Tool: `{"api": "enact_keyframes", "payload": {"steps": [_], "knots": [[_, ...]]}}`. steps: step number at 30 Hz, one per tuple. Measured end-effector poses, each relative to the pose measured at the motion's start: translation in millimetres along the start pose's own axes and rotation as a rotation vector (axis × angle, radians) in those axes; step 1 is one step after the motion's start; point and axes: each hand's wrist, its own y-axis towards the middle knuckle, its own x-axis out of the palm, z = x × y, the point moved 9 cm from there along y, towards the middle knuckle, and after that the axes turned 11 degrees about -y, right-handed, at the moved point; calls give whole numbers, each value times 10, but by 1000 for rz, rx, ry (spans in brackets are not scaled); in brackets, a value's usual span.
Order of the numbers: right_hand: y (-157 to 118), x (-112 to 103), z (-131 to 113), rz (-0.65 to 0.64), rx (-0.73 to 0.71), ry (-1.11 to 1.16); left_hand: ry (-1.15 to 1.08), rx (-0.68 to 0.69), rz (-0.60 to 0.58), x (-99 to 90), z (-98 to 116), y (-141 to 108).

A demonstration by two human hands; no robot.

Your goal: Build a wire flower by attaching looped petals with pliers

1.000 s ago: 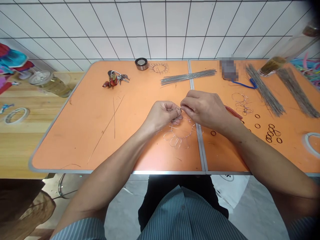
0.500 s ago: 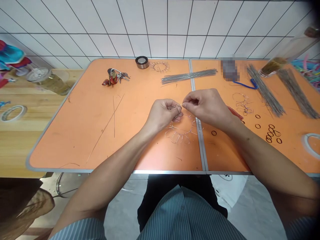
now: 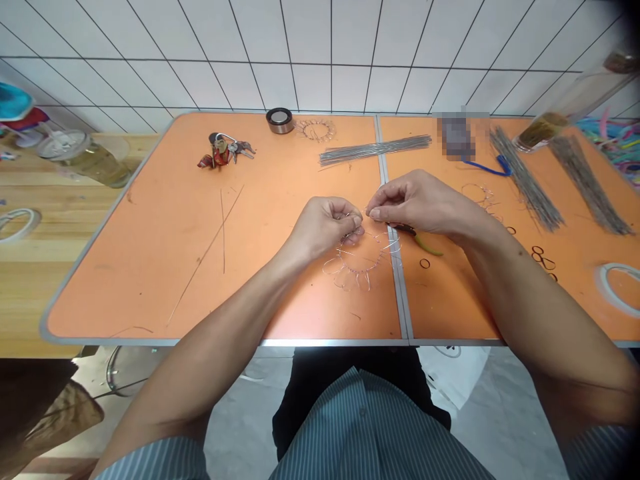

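My left hand [image 3: 327, 227] is closed, pinching the upper edge of a thin wire ring [image 3: 361, 271] that has looped wire petals round its outside. The rest of the ring hangs below the fingers, just over the orange table [image 3: 280, 293]. My right hand [image 3: 413, 203] is closed too, thumb and forefinger pinched close to the left fingertips on what looks like a fine wire end, very thin to see. Pliers [image 3: 425, 243] with a yellow-green handle lie partly under the right hand.
Behind the hands lie a bundle of straight wires [image 3: 375, 151], a tape roll [image 3: 280, 121], another wire ring [image 3: 316, 131] and keys [image 3: 234, 149]. More wire bundles [image 3: 527, 179] and a leaning bottle [image 3: 545, 130] are at right. Two loose wires [image 3: 223, 230] cross at left.
My right hand has shifted and turned slightly, its pinch staying by the left fingertips. The pliers' yellow-green handle now shows below it. The view has moved a little.
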Motion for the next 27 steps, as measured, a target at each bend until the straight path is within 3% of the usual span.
{"api": "enact_keyframes", "payload": {"steps": [5,14,27], "knots": [[82,74,109,-65,36,102,-37,7,-9,5,-17,-1],[105,132,140,-14,69,224,-103,4,64,-45,-52,6],[130,214,142,30,55,329,-165,1,52,-45,-50,9]]}}
